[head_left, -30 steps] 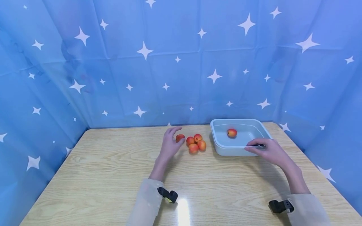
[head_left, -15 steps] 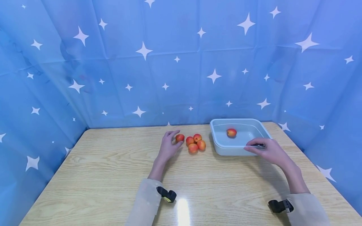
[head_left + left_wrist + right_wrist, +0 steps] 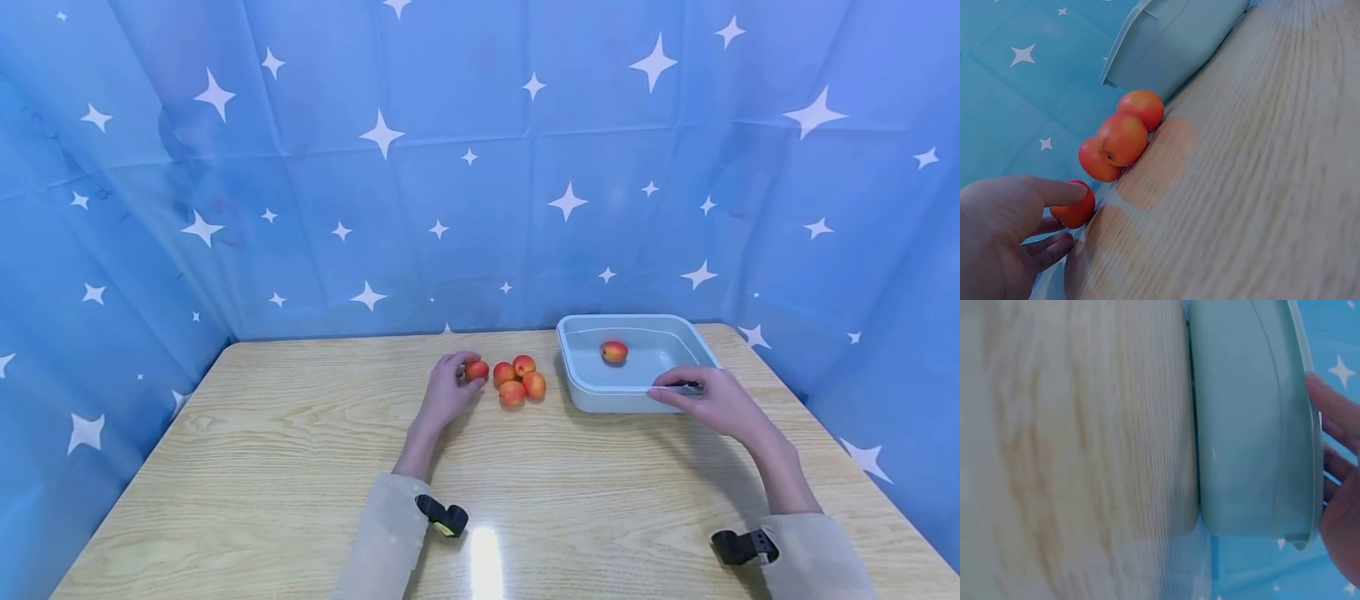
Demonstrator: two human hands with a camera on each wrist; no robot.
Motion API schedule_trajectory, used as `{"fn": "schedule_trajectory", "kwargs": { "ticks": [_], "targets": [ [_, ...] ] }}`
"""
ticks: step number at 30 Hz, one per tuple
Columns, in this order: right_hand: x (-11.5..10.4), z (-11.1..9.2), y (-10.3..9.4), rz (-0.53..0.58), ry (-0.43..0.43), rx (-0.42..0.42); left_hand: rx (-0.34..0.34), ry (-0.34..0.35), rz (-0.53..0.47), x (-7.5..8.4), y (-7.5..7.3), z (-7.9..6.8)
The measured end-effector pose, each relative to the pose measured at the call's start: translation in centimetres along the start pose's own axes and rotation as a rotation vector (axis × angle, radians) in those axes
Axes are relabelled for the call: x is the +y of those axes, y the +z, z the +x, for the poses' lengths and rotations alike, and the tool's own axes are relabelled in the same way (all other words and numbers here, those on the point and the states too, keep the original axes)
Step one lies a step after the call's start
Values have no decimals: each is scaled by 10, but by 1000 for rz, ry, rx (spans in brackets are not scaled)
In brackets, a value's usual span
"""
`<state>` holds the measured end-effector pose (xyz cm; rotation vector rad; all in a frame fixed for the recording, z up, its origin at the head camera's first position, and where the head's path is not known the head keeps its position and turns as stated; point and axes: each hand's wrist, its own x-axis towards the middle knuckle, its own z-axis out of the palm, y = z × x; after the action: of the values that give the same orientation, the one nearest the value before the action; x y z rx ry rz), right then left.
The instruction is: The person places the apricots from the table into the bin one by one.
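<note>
My left hand (image 3: pixel 446 393) is around a small red apple (image 3: pixel 1077 211) at the left of a loose group; the thumb lies on its near side and the fingers reach behind it. Just right of that apple, several more red-and-yellow apples (image 3: pixel 513 393) sit close together on the table. A pale blue plastic basin (image 3: pixel 613 402) stands farther right with one apple (image 3: pixel 614 352) inside. My right hand (image 3: pixel 708 402) pinches the basin's near rim at its right part, thumb outside and fingers over the inner side, partly hidden in the head view.
The light wooden table (image 3: pixel 300 467) carries all of this. A blue curtain (image 3: pixel 315 192) with white stars hangs behind the table and along both sides. Black wrist cameras are strapped at both sleeves (image 3: pixel 386 533).
The left hand's fingers have moved down and closed around the leftmost apple. My right hand and the basin have stayed where they were.
</note>
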<state>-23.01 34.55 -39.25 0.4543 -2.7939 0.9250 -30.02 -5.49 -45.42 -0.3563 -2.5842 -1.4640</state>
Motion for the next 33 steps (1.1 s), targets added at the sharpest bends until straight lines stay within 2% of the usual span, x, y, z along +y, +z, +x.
{"fn": "schedule_trajectory", "kwargs": {
  "ticks": [25,33],
  "targets": [
    [-1,-1,-1,-3,13,-6,31,22,-52,6,-3,1],
    [-1,-1,-1,-6,16,-14,57,78,-106,12,-4,2]
  ]
}}
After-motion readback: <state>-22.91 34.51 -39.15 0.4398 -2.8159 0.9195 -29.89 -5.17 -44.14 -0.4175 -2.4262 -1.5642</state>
